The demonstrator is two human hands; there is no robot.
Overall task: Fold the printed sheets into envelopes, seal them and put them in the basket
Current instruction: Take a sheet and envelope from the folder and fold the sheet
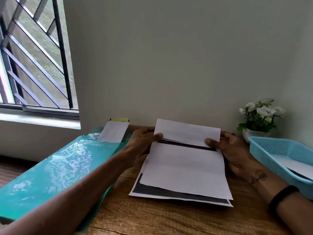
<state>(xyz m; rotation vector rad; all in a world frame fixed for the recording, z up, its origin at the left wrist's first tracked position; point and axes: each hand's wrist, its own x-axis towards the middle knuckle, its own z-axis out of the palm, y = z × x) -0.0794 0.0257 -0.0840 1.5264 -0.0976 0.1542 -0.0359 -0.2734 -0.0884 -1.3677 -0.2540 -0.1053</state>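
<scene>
A: Head view: which step is this?

B: Folding, I'd judge. The left hand (pixel 144 141) and right hand (pixel 232 148) each pinch a side of the top printed sheet (pixel 184 167), its far flap turned toward the person. It lies on the stack of sheets (pixel 177 195) on the bench (pixel 152 217).

A: So each grip is clamped on paper?

B: Yes, thumbs on top. Next calls for pressing the crease flat, edges square. The basket (pixel 277 150) sits at right, paper already inside.
</scene>
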